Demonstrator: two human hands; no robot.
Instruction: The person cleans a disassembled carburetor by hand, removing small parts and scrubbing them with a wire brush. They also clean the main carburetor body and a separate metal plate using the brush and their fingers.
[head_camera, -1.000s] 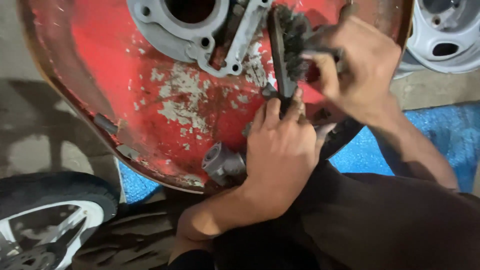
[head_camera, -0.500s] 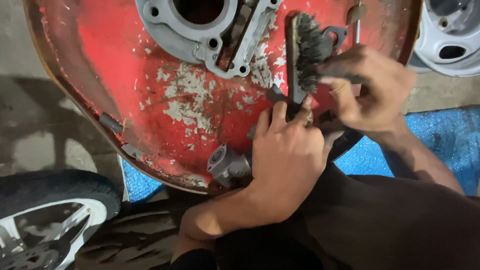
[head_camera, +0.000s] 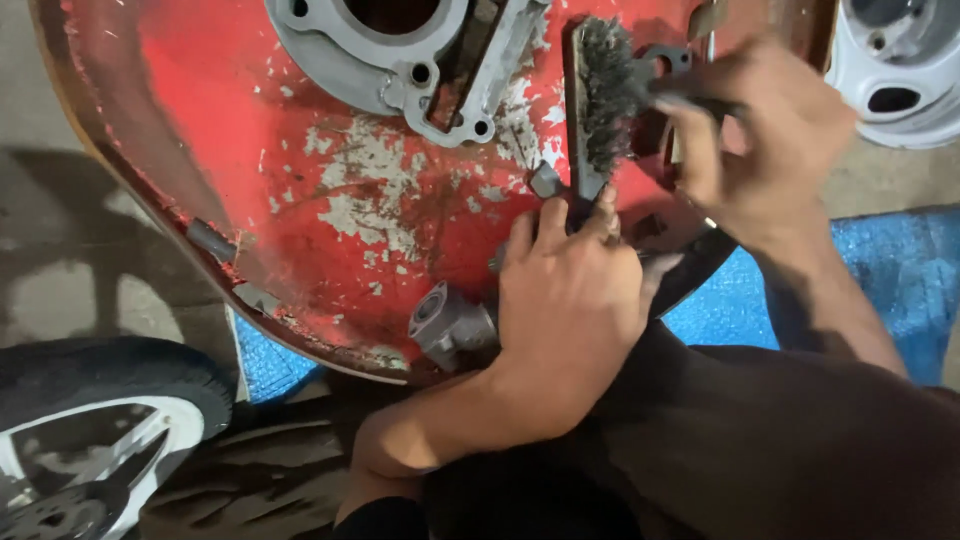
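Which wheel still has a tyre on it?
The wheel at bottom left: a black tyre wraps its white spoked rim. The white rim at top right is bare metal with no rubber, lying beyond the right hand.

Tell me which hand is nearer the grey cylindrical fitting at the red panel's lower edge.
Left. The left hand rests right beside the grey cylindrical fitting, on the wire brush handle; the right hand is further up-right.

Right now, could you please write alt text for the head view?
A left hand grips a wire brush against a flaking red metal housing, while the right hand rests near the bristles; a wheel lies lower left.
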